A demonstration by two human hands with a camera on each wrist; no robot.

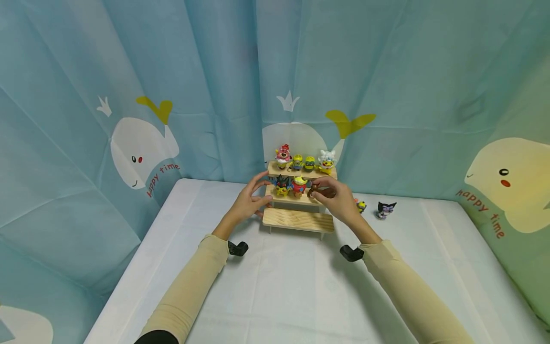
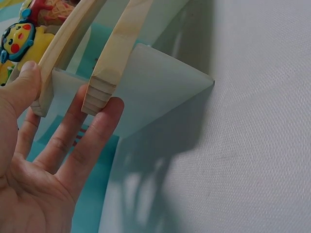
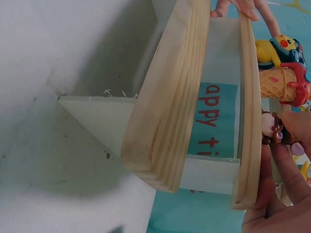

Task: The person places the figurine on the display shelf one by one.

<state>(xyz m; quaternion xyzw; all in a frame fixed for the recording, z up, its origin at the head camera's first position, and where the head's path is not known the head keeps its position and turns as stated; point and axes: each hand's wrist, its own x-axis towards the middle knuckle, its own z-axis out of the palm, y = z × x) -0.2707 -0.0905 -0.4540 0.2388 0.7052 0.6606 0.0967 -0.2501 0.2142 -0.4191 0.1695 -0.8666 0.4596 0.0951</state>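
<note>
A three-tier wooden display shelf (image 1: 298,220) stands on the white table. My left hand (image 1: 250,198) holds its left end, thumb on the middle plank and fingers spread along the plank ends. Between thumb and fingers, my right hand (image 1: 337,195) pinches a small brown figurine (image 3: 274,128) at the right of the middle tier, right at the plank. Left of it on that tier stand a figure on an ice-cream cone (image 1: 299,186) and a yellow figure with a dark hood (image 1: 282,185). The right fingers partly hide the brown figurine.
On the top tier stand a pink bear figurine (image 1: 282,156), two yellow goggled figures, and a white-topped yellow figurine (image 1: 327,161). Right of the shelf, a black-and-purple figurine (image 1: 385,210) and a small yellow one (image 1: 361,206) are on the table. A blue whale-print curtain (image 1: 223,119) hangs behind.
</note>
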